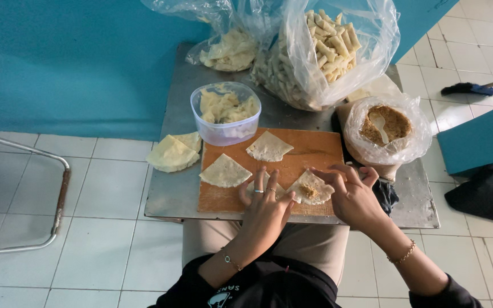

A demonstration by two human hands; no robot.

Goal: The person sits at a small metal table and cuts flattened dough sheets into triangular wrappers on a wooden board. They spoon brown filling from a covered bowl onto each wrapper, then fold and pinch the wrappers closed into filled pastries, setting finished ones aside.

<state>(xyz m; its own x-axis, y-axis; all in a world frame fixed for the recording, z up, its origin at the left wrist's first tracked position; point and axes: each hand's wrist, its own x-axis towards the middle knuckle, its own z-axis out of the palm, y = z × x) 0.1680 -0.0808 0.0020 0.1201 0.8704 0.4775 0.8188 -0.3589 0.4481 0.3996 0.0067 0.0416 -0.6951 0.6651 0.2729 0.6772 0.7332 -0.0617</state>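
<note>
On a wooden cutting board (309,149) lies a triangular pastry wrapper with brown filling (310,189) on it. My left hand (263,208) presses its fingers on the wrapper's left edge. My right hand (352,194) pinches the wrapper's right edge between its fingertips. Two more plain wrappers lie on the board, one at the left (224,172) and one at the back (268,146). A bowl lined with plastic holds brown filling and a white spoon (386,126), just right of the board.
The board rests on a small metal table (172,194). A clear tub of wrappers (226,113), a stack of wrappers (173,153), and plastic bags of wrappers (230,50) and rolled pastries (323,51) stand around. A metal chair frame (58,194) stands at left on white tiles.
</note>
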